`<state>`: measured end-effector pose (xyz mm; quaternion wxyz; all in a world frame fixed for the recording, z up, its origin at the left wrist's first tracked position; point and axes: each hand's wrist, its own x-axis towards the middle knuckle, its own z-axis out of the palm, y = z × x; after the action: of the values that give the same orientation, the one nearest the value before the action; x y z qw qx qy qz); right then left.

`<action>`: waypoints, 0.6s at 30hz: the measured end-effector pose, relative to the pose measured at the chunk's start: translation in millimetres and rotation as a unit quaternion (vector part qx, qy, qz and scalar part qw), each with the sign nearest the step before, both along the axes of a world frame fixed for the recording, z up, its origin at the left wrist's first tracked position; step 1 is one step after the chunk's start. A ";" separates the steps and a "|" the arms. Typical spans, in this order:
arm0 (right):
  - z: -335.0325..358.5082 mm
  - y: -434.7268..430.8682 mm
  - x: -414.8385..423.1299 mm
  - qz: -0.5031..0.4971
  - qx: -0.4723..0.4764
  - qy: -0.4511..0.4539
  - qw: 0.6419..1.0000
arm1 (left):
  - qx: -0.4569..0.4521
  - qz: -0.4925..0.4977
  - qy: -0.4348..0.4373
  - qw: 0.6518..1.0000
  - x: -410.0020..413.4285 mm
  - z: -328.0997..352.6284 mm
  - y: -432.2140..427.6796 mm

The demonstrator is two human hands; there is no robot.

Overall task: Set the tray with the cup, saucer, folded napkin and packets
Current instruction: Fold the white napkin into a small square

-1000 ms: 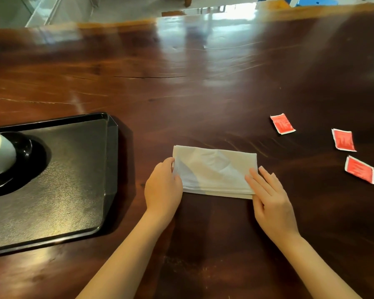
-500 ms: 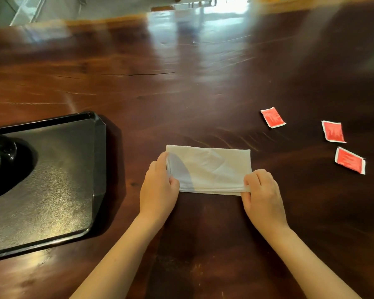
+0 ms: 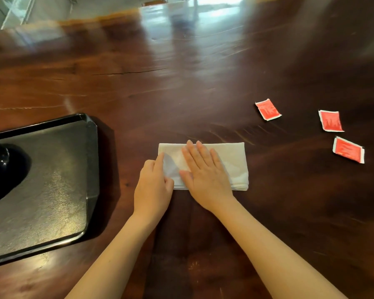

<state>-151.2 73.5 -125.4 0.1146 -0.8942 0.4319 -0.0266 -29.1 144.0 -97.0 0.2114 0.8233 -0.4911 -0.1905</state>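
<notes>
Head view: the white folded napkin (image 3: 229, 162) lies on the brown table (image 3: 181, 93). The right hand (image 3: 204, 175) is flat and spread on it. The left hand (image 3: 153, 186) pinches its left edge. Three red packets (image 3: 267, 109) lie to the right.

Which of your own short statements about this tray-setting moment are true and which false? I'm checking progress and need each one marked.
1. The napkin lies on the wooden table, not on the tray. True.
2. The right hand is pressed flat on the napkin. True.
3. Three red packets are already on the tray. False: all three lie on the table, right of the napkin.
4. The left hand is lifting a packet. False: it rests at the napkin's left edge.
5. The tray sits to the left of the napkin. True.
</notes>
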 end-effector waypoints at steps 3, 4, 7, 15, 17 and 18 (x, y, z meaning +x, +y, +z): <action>-2.2 -9.1 -29.9 -0.049 0.002 0.026 0.998 | 0.018 -0.003 -0.013 1.000 0.3 -1.4 -1.5; -2.0 -12.1 -39.4 -0.065 0.000 0.040 0.997 | 0.022 -0.004 -0.016 1.000 0.3 -1.5 -1.9; -0.1 -18.4 -65.5 -0.114 0.013 0.070 0.991 | 0.028 -0.003 -0.021 0.999 -1.0 -0.1 -2.6; 0.3 -17.8 -77.2 -0.135 0.014 0.061 0.989 | 0.021 0.090 0.028 0.995 1.8 9.8 -8.9; -0.2 -18.0 -77.6 -0.137 0.012 0.064 0.988 | 0.044 0.123 0.036 0.991 1.1 14.4 -14.4; 0.1 -20.0 -78.0 -0.134 0.021 0.064 0.989 | 0.063 0.122 0.040 0.990 0.2 16.2 -17.9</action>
<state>-229.2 53.5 -125.3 0.1009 -0.8256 0.5547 0.0242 -28.9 126.1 -80.8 0.2007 0.8804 -0.3648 -0.2268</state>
